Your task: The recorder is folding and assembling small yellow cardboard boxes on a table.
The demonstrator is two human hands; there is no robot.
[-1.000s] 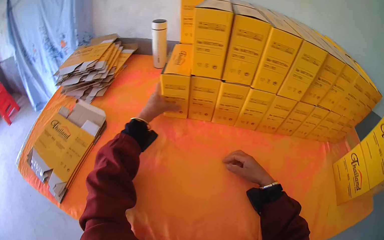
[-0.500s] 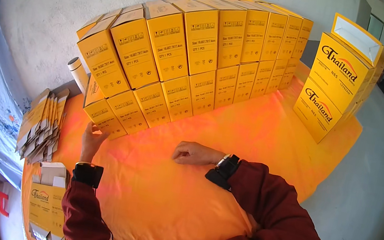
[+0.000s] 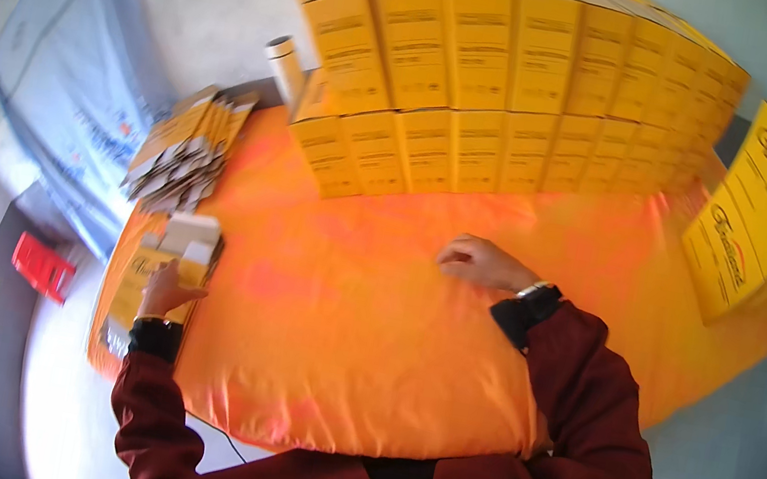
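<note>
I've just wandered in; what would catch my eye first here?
Probably the long, two-high row of yellow boxes across the back of the table. Below it spreads a bright orange tablecloth, the right hand near its middle. At the left, the left hand is at some flattened cartons.

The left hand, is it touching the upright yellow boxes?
No, the left hand is over the flattened cartons at the picture's left, well apart from the upright yellow boxes.

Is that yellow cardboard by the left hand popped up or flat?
Flat: the yellow cardboard by the left hand lies low on the orange tablecloth, its pale flaps spread outward.
</note>
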